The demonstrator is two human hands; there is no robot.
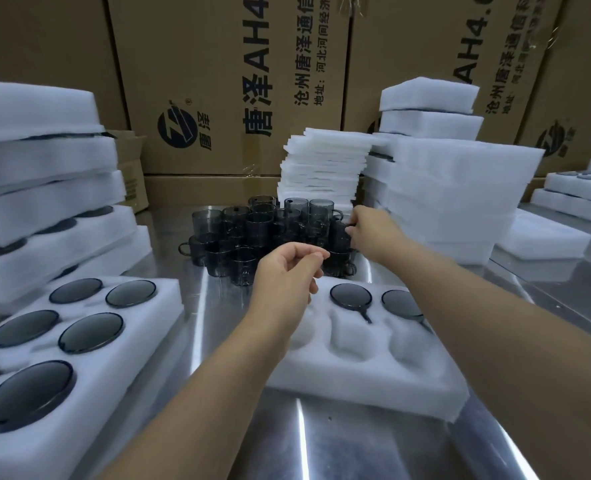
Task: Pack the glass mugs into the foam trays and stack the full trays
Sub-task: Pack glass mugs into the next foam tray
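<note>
Right hand [366, 232] pinches the handle of a mug [337, 237] at the right edge of the mug cluster [252, 233], left hand [287, 271] hovers loosely curled, empty; best lift straight up clear of neighbouring glass, then seat it fully in a free pocket of the near foam tray [373, 382].

Both bare forearms stretch forward, the left hand [285, 273] hovering with fingers loosely curled and empty, the right hand [373, 233] farther out, pinching a mug [339, 233].
</note>
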